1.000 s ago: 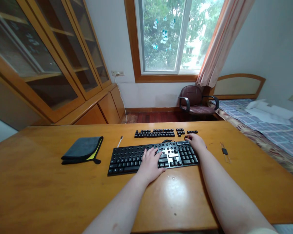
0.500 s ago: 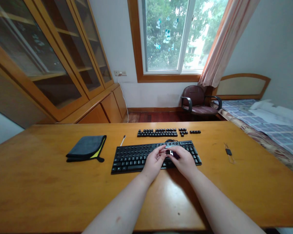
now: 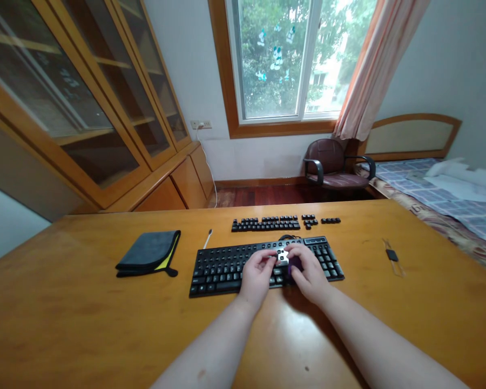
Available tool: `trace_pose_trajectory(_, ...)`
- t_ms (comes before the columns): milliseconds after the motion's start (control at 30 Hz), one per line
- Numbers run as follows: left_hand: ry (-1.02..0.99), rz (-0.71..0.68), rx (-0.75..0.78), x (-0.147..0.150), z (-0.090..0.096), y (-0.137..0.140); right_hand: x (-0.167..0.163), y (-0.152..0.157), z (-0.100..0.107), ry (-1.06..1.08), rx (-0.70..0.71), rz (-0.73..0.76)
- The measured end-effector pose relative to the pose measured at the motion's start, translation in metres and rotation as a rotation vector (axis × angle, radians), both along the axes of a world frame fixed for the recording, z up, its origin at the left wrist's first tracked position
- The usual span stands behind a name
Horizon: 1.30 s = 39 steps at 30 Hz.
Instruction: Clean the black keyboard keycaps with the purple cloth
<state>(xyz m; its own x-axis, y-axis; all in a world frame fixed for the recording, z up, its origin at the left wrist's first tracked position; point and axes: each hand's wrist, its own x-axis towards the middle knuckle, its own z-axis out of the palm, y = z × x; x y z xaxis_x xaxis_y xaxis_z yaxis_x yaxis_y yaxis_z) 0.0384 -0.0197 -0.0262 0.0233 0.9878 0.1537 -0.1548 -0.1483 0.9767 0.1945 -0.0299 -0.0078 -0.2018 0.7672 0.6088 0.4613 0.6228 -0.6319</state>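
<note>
A black keyboard (image 3: 218,278) lies on the desk beneath both my hands. Toward its back rows, small stubs stand where keycaps are off, while the front rows carry caps. My left hand (image 3: 258,274) is over the middle of the keyboard, thumb and fingers pinched together; whatever they hold is too small to make out. My right hand (image 3: 311,273) is closed around a small dark purple object (image 3: 295,263), partly covered by the fingers, its kind unclear. Between the fingertips a bright, silvery patch with black squares shows. Behind the keyboard, loose black keycaps (image 3: 267,223) stand in rows.
A folded grey cloth (image 3: 148,251) with yellow lining lies left of the keyboard. Near it is a small white brush (image 3: 208,238) with a dark head. At right rests a wire keycap puller (image 3: 392,255). An armchair (image 3: 332,162) stands beyond the desk (image 3: 85,324).
My right hand has turned and its fingers have opened up somewhat, showing more of the purple object. The silvery patch between the hands shows larger. The whole view has shifted slightly.
</note>
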Motion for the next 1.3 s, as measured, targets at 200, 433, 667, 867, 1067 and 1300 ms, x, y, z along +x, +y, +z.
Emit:
trace_pose_trajectory(200, 0.066, 0.032, -0.026, 0.004, -0.002, 0.002, 0.000, 0.009, -0.010, 0.390, -0.179, -0.175)
trace_pose_trajectory(433, -0.014, -0.005, -0.053, 0.005, 0.001, 0.003, 0.002, 0.012, -0.009, 0.547, -0.420, -0.105)
trace_pose_trajectory(667, 0.122, 0.001, 0.119, -0.001, 0.007, 0.000, 0.001, 0.008, -0.009, 0.474, -0.461, -0.040)
trace_pose_trajectory(867, 0.017, -0.028, -0.012, 0.001, 0.007, -0.001, -0.004, 0.006, -0.010, 0.375, -0.490, 0.038)
trace_pose_trajectory(1067, 0.050, -0.015, -0.010, -0.001, 0.006, 0.001, -0.003, 0.010, -0.009, 0.324, -0.402, 0.044)
trace_pose_trajectory(1300, 0.081, -0.009, -0.008, -0.001, 0.005, 0.004, -0.003, 0.012, -0.006, 0.291, -0.364, 0.043)
